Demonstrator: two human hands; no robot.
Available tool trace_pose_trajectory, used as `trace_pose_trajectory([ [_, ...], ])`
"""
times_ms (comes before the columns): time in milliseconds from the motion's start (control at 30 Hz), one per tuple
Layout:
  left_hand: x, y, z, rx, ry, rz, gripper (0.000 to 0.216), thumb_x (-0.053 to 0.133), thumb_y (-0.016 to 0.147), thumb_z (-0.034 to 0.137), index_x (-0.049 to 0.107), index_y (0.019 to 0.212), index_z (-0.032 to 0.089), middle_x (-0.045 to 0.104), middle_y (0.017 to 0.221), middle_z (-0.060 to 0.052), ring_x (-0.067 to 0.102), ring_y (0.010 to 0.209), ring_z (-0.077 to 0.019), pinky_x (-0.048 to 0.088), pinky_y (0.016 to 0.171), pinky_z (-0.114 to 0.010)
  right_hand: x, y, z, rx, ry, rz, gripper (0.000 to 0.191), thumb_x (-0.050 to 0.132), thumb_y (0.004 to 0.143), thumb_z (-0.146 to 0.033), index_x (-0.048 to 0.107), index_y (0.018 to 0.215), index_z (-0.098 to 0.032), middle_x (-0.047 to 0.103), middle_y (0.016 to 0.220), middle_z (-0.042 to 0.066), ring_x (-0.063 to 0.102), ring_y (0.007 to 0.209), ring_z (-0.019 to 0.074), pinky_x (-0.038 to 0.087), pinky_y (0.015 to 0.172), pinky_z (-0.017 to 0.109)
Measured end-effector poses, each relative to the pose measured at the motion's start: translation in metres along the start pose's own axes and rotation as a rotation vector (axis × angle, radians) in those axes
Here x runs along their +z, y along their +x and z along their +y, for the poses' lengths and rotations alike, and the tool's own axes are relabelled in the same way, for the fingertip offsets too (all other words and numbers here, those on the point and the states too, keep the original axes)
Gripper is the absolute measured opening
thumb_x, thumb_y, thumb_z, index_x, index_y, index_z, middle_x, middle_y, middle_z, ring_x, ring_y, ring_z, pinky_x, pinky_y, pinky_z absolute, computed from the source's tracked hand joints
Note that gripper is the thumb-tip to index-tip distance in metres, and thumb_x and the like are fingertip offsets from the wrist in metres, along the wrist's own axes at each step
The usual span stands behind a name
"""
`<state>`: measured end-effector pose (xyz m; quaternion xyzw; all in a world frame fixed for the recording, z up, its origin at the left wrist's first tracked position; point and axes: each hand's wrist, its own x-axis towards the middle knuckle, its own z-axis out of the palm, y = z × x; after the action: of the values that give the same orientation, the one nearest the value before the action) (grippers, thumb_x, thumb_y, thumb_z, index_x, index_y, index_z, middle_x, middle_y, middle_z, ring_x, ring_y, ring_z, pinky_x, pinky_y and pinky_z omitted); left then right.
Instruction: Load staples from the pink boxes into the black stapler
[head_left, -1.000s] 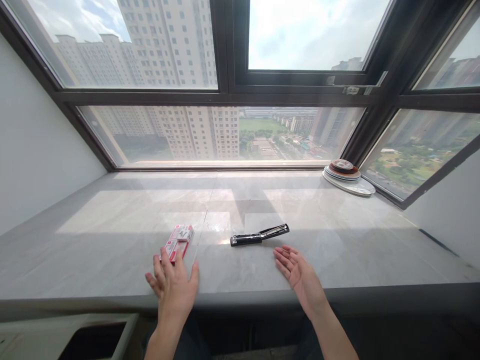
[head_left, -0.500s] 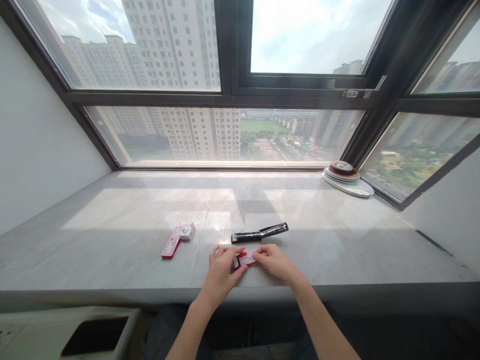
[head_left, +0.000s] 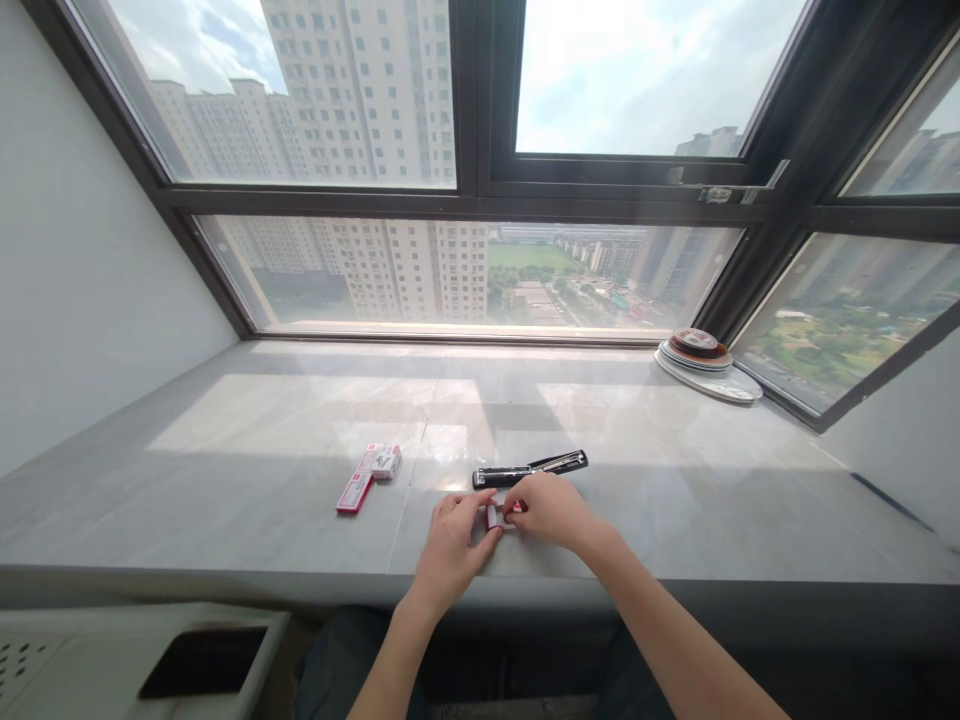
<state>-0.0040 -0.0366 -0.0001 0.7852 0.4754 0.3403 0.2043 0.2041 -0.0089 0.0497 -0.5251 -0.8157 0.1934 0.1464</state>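
My left hand [head_left: 453, 538] curves around the left end of a small red-and-white staple box [head_left: 493, 517], with thumb and fingertips on its near and far edges. The box rests low over the sill near its front edge. My right hand [head_left: 553, 512] has its fingers pinched at the box's right part and hides most of it; what exactly lies between those fingertips I cannot make out. Just beyond the hands lies a black stapler [head_left: 499, 477], its top arm swung open to the right.
Left of the hands lie a flat pink-and-white box [head_left: 355, 492] and a white box [head_left: 386, 461], close together. A stack of plates [head_left: 709, 380] sits in the far right corner by the window. The marble sill [head_left: 247, 510] ends at a front edge near me.
My right hand has shifted left over the staple box, covering its printed right part. My left hand stays on the left end. The whole view has swung slightly.
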Motion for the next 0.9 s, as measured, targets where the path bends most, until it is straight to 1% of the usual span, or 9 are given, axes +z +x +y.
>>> trace_pose_trajectory([
  [67,-0.001,-0.001,0.0,-0.003,0.0,0.003,0.05,0.068,0.087,0.025,0.057,0.136,0.034,0.067,0.122,-0.005,0.058,0.115,-0.0267,0.043,0.105,-0.046,-0.001,0.011,-0.003,-0.033,-0.083,-0.05,0.01,0.069,0.076,-0.023,0.078,0.074,-0.027,0.068,0.067,0.001,0.056,0.066,0.0173,0.026,0.061,0.028],
  [133,-0.002,-0.002,0.0,-0.005,-0.002,0.008,0.05,0.068,0.087,0.025,0.057,0.135,0.034,0.067,0.122,-0.005,0.057,0.115,-0.0267,0.044,0.104,-0.046,-0.002,0.015,-0.001,-0.048,-0.096,-0.052,0.009,0.069,0.076,-0.022,0.077,0.073,-0.026,0.068,0.067,0.002,0.056,0.066,0.0174,0.026,0.061,0.028],
  [267,-0.001,-0.002,-0.001,0.004,-0.004,0.014,0.051,0.068,0.088,0.024,0.056,0.137,0.034,0.067,0.121,-0.003,0.057,0.115,-0.0256,0.043,0.105,-0.045,-0.005,0.002,0.011,-0.045,0.11,0.007,0.016,0.061,0.086,-0.024,0.076,0.091,-0.025,0.07,0.07,-0.001,0.058,0.065,0.0146,0.032,0.062,0.025],
  [367,0.001,-0.001,-0.003,0.012,0.004,0.011,0.052,0.068,0.088,0.023,0.055,0.137,0.035,0.067,0.12,-0.002,0.058,0.113,-0.0251,0.043,0.105,-0.045,-0.004,-0.01,0.018,-0.02,0.188,0.04,0.017,0.061,0.089,-0.027,0.077,0.094,-0.025,0.072,0.076,-0.001,0.059,0.069,0.0145,0.036,0.064,0.024],
  [533,0.001,-0.001,-0.002,0.028,0.021,0.011,0.051,0.066,0.089,0.023,0.055,0.137,0.034,0.067,0.121,-0.003,0.058,0.114,-0.0262,0.044,0.104,-0.046,0.0,0.001,0.013,-0.006,0.02,-0.05,0.012,0.067,0.083,-0.028,0.08,0.084,-0.027,0.071,0.074,0.0,0.059,0.068,0.0157,0.032,0.061,0.025],
  [633,-0.001,-0.003,0.0,0.031,0.023,0.015,0.05,0.065,0.089,0.024,0.056,0.136,0.034,0.067,0.122,-0.004,0.058,0.114,-0.0264,0.045,0.103,-0.046,0.0,0.017,0.002,-0.02,-0.107,-0.11,0.007,0.071,0.076,-0.023,0.077,0.071,-0.024,0.068,0.066,0.002,0.055,0.062,0.0156,0.028,0.058,0.026],
  [700,-0.002,-0.004,0.001,0.024,0.017,0.019,0.049,0.065,0.089,0.024,0.056,0.136,0.034,0.066,0.123,-0.004,0.058,0.115,-0.0262,0.045,0.103,-0.045,-0.001,0.023,-0.003,-0.059,-0.12,-0.109,0.007,0.072,0.074,-0.023,0.074,0.068,-0.022,0.066,0.063,0.002,0.053,0.06,0.0146,0.027,0.057,0.026],
  [800,-0.002,-0.005,0.0,0.003,0.01,0.028,0.052,0.066,0.088,0.025,0.055,0.138,0.034,0.066,0.121,-0.005,0.058,0.114,-0.0263,0.047,0.102,-0.044,-0.001,0.021,0.0,-0.119,0.039,-0.051,0.008,0.068,0.079,-0.027,0.073,0.077,-0.022,0.065,0.066,0.0,0.052,0.06,0.0131,0.029,0.057,0.025],
  [900,-0.001,-0.004,-0.002,0.003,-0.001,0.032,0.055,0.066,0.088,0.024,0.052,0.141,0.034,0.067,0.119,-0.004,0.058,0.114,-0.0264,0.046,0.103,-0.046,-0.001,0.007,0.016,-0.093,0.294,0.024,0.014,0.061,0.087,-0.029,0.072,0.089,-0.02,0.065,0.07,-0.001,0.054,0.063,0.0126,0.035,0.058,0.023],
])
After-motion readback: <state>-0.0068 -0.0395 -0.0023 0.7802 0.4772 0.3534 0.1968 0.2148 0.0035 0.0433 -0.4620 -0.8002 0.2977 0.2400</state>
